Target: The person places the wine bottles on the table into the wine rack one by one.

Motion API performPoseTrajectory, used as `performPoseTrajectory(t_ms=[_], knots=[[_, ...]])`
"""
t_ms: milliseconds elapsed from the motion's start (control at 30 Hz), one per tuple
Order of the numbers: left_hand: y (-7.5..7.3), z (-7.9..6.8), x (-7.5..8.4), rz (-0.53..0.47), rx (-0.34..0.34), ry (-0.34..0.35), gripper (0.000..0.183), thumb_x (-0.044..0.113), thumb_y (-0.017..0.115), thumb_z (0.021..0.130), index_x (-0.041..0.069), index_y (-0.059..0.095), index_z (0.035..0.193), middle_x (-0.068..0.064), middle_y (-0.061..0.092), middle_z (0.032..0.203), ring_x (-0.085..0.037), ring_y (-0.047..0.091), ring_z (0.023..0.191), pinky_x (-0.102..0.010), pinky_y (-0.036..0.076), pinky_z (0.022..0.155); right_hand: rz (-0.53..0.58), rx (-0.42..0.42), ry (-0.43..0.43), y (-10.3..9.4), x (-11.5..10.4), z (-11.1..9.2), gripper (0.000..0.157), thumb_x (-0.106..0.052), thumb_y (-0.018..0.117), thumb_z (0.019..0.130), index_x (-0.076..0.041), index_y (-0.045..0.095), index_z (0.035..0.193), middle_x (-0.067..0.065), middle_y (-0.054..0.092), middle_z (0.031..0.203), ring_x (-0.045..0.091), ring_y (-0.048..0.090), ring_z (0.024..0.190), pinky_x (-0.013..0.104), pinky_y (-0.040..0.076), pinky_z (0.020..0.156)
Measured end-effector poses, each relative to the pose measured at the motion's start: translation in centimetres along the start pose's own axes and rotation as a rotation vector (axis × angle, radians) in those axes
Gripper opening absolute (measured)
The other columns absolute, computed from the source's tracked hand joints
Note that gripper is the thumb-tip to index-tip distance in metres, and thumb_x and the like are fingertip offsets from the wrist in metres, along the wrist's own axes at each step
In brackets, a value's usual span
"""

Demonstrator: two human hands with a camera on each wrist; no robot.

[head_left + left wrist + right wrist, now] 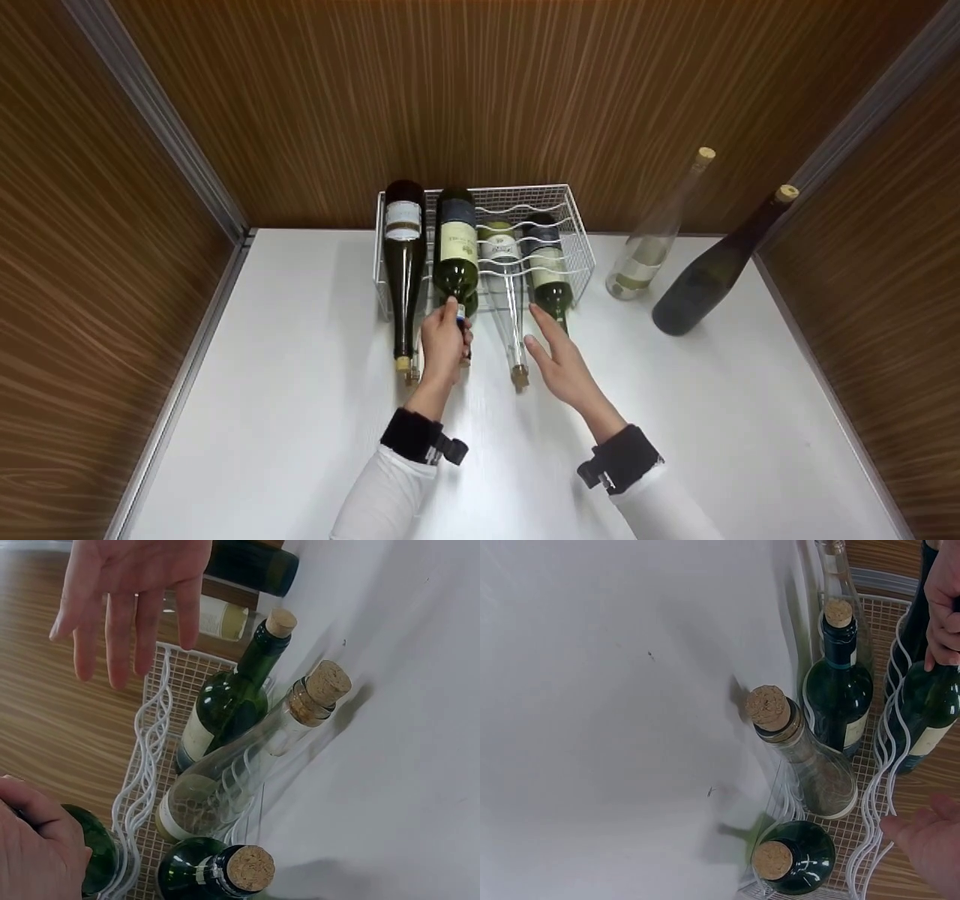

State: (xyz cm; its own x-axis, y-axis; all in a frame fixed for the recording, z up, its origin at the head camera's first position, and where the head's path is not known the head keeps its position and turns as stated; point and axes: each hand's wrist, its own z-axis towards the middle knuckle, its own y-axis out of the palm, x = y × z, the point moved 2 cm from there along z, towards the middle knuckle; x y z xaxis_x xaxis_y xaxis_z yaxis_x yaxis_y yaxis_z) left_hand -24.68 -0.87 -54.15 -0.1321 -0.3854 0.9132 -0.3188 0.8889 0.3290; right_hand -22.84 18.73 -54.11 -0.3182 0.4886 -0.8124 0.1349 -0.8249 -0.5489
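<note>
My left hand (444, 341) grips the neck of a green wine bottle (459, 244) with a cream label. This bottle lies on the upper level of a white wire rack (517, 187), its neck toward me. Beside it on the left rests a slim dark bottle (405, 277). My right hand (562, 367) holds nothing; its fingers reach toward the rack's right front, thumb apart. Near that hand are a corked clear bottle (501, 247) and a green bottle (553, 294) on the lower level. Another corked green bottle (838, 694) lies below the gripped one.
To the right of the rack, a clear corked bottle (645, 259) and a dark corked bottle (701, 285) stand upright on the white table (300, 412). Wood-grain panels (480, 90) enclose the back and sides, the back one close behind the rack.
</note>
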Motion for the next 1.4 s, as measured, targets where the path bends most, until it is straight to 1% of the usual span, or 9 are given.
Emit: performPoseTrajectory(t_ms=[167,367,467,667,800,1033,1233,1300,1400], knots=[[0.0,0.1,0.2,-0.002,-0.023,-0.042,0.036,0.032,0.044,0.106,0.003,0.059,0.093,-0.005,0.058,0.071,-0.006,0.041,0.041,-0.021,0.03,0.033,-0.016,0.0,0.006,0.0,0.0,-0.1,0.057,-0.032,0.046,0.105,-0.009,0.03,0.155,0.017,0.028,0.157,0.035,0.023,0.144,0.056,0.018,0.114],[0.0,0.1,0.5,-0.01,-0.069,-0.111,0.042,0.038,0.039,0.107,0.001,0.058,0.103,-0.004,0.059,0.069,-0.007,0.041,0.041,-0.022,0.029,0.032,-0.019,0.011,-0.004,0.0,0.2,-0.1,0.056,-0.029,0.048,0.104,-0.008,0.031,0.154,0.019,0.029,0.156,0.036,0.025,0.143,0.057,0.019,0.114],[0.1,0.1,0.5,-0.037,-0.089,-0.127,0.044,0.037,0.035,0.108,-0.001,0.056,0.106,-0.004,0.058,0.068,-0.008,0.042,0.042,-0.02,0.03,0.034,-0.021,0.016,-0.011,0.1,0.4,-0.1,0.056,-0.029,0.049,0.104,-0.007,0.032,0.154,0.02,0.03,0.155,0.036,0.026,0.143,0.057,0.02,0.113],[0.3,0.3,0.2,-0.121,-0.109,-0.122,0.044,0.034,0.032,0.109,-0.006,0.051,0.105,-0.003,0.053,0.068,-0.007,0.044,0.044,-0.018,0.031,0.035,-0.018,0.018,0.0,0.2,0.5,-0.2,0.056,-0.027,0.049,0.104,-0.006,0.033,0.153,0.02,0.03,0.155,0.037,0.026,0.143,0.058,0.02,0.113],[0.4,0.5,-0.1,-0.149,-0.111,-0.109,0.046,0.035,0.032,0.109,-0.008,0.049,0.106,-0.002,0.051,0.067,-0.006,0.043,0.044,-0.017,0.031,0.035,-0.017,0.017,0.011,0.3,0.6,-0.2,0.055,-0.024,0.05,0.104,-0.005,0.033,0.153,0.02,0.031,0.155,0.037,0.026,0.143,0.058,0.02,0.113],[0.6,1.0,-0.2,-0.201,-0.106,-0.099,0.047,0.033,0.031,0.109,-0.01,0.048,0.101,-0.003,0.05,0.065,-0.006,0.043,0.042,-0.016,0.031,0.035,-0.013,0.007,0.015,0.4,0.6,-0.2,0.056,-0.028,0.05,0.104,-0.006,0.033,0.153,0.019,0.031,0.155,0.036,0.026,0.143,0.056,0.021,0.113],[0.7,1.5,0.0,-0.174,-0.099,-0.127,0.047,0.034,0.03,0.109,-0.01,0.047,0.116,-0.004,0.054,0.07,-0.007,0.044,0.044,-0.016,0.032,0.036,-0.016,0.006,0.013,0.4,0.7,-0.3,0.056,-0.028,0.049,0.104,-0.006,0.032,0.153,0.019,0.03,0.155,0.036,0.026,0.143,0.055,0.021,0.114],[0.7,1.7,0.1,-0.16,-0.094,-0.14,0.046,0.034,0.031,0.109,-0.007,0.048,0.119,-0.004,0.055,0.072,-0.008,0.045,0.045,-0.016,0.033,0.036,-0.017,0.004,0.01,0.4,0.7,-0.3,0.056,-0.028,0.049,0.104,-0.006,0.032,0.153,0.02,0.03,0.155,0.036,0.026,0.143,0.055,0.021,0.113],[0.7,1.8,0.1,-0.156,-0.091,-0.144,0.044,0.034,0.031,0.109,-0.005,0.049,0.116,-0.005,0.055,0.073,-0.009,0.045,0.045,-0.017,0.035,0.038,-0.017,0.005,0.008,0.4,0.8,-0.3,0.057,-0.03,0.049,0.104,-0.005,0.032,0.153,0.021,0.03,0.155,0.037,0.026,0.143,0.056,0.021,0.113]])
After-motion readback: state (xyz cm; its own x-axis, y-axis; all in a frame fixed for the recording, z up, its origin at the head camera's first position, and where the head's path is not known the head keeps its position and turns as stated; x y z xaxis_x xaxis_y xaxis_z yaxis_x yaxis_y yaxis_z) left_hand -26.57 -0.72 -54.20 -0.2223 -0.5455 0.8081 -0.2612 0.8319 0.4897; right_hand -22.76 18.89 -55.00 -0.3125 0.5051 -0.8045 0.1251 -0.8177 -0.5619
